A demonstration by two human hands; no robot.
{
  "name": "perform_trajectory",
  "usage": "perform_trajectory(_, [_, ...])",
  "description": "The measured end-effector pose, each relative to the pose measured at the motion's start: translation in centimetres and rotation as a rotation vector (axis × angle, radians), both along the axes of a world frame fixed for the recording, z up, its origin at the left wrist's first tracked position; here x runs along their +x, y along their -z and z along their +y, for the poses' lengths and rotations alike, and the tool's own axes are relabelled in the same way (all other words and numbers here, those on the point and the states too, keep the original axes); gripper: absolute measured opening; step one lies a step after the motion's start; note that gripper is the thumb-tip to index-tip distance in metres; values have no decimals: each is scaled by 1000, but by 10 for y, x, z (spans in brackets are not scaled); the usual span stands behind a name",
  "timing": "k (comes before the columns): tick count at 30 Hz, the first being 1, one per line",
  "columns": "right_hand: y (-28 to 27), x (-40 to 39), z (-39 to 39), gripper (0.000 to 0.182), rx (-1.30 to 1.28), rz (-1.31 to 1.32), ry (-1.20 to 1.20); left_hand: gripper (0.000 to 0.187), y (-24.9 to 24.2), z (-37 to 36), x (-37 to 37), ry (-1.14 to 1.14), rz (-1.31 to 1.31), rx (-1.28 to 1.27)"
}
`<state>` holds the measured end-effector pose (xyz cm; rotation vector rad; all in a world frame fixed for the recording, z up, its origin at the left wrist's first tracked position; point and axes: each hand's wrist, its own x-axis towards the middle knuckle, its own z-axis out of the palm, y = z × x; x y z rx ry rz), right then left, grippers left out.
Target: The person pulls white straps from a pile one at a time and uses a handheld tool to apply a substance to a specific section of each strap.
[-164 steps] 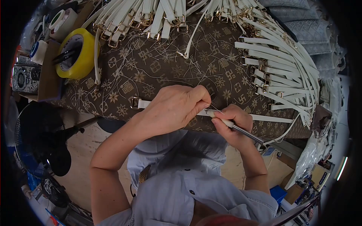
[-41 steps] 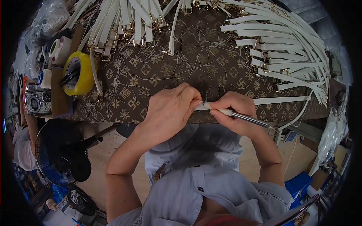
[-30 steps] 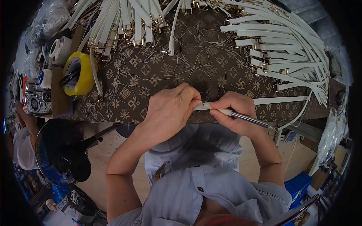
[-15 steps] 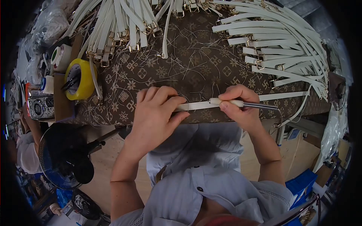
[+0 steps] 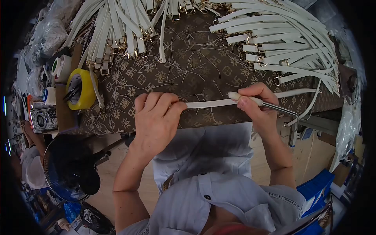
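A white strap (image 5: 211,103) runs across the near edge of the patterned brown cloth (image 5: 196,84). My left hand (image 5: 156,119) is closed on the strap's left part, thumb and fingers pressed together over it. In my right hand (image 5: 256,105) is a pen-like tool (image 5: 279,108) with a pale front and a metal rear part. The tool's pale tip points left, just above the strap. The strap passes behind my right hand and comes out again to the right. Loose threads (image 5: 188,58) lie scattered on the cloth.
White buckled straps lie in a left bundle (image 5: 113,31) and a right bundle (image 5: 274,39). At the left are a yellow tape roll (image 5: 94,90), thread spools (image 5: 62,68) and a black fan (image 5: 70,168). Part of another person (image 5: 33,164) shows at far left.
My left hand has shifted slightly left along the strap, its thumb now drawn in. My right hand has moved a little right and up, lifting the tool's tip off the strap.
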<state>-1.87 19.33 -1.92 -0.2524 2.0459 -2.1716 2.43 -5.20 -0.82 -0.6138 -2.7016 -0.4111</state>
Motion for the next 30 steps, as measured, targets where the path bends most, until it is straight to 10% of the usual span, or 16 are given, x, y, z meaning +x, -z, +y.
perform_trajectory(18, [13,-4,-1,12,64,85,-10,58,-28,31,-4,148,-362,54])
perform_trajectory(30, [13,-4,-2,12,62,117,-16,22,31,37,4,231,-11,203])
